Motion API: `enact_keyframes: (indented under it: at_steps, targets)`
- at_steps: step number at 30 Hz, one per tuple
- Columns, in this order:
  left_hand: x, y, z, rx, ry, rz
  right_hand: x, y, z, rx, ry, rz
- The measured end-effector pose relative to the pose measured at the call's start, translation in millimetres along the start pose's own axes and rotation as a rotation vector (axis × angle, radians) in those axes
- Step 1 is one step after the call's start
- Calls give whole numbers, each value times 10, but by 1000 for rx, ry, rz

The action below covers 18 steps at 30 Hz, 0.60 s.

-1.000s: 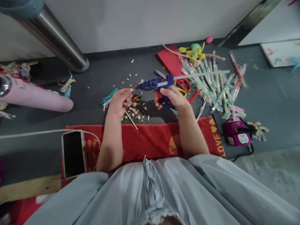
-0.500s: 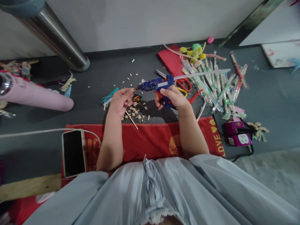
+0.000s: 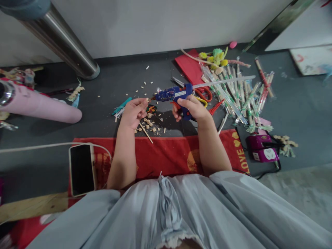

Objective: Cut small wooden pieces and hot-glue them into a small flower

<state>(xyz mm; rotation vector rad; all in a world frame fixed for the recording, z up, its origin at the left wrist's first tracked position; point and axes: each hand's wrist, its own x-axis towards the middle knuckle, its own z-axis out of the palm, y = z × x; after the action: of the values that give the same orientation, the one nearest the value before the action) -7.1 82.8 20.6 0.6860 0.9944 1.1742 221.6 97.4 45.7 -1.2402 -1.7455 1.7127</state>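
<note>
- Pinched together on a tiny pale piece (image 3: 147, 99), left hand (image 3: 132, 112) fingertips just beside the nozzle (image 3: 152, 98); could get burned through a slip or an unsteady aim.
- Scattered below, chips (image 3: 148, 122): could catch stray glue from a drip.
- Clamped around the gun (image 3: 169, 93), right hand (image 3: 192, 108) fingers; could flood the piece through too hard a squeeze.
- Jutting rightward over the packets (image 3: 240, 95), a long glue stick (image 3: 220, 82); could snag there in a swing.
- Hard to make out: piece mostly covered, nozzle contact uncertain.
- Cannot tell the thin stick (image 3: 146, 133) as held or loose.
- Partly hidden behind gun and right hand: scissors (image 3: 206, 94).
</note>
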Motion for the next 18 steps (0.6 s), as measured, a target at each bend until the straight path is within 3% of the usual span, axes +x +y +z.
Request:
enact_keyframes:
  at_steps: [18]
  targets:
    - [15, -20, -14, -9, -1, 5, 15, 13, 4, 206, -8, -29]
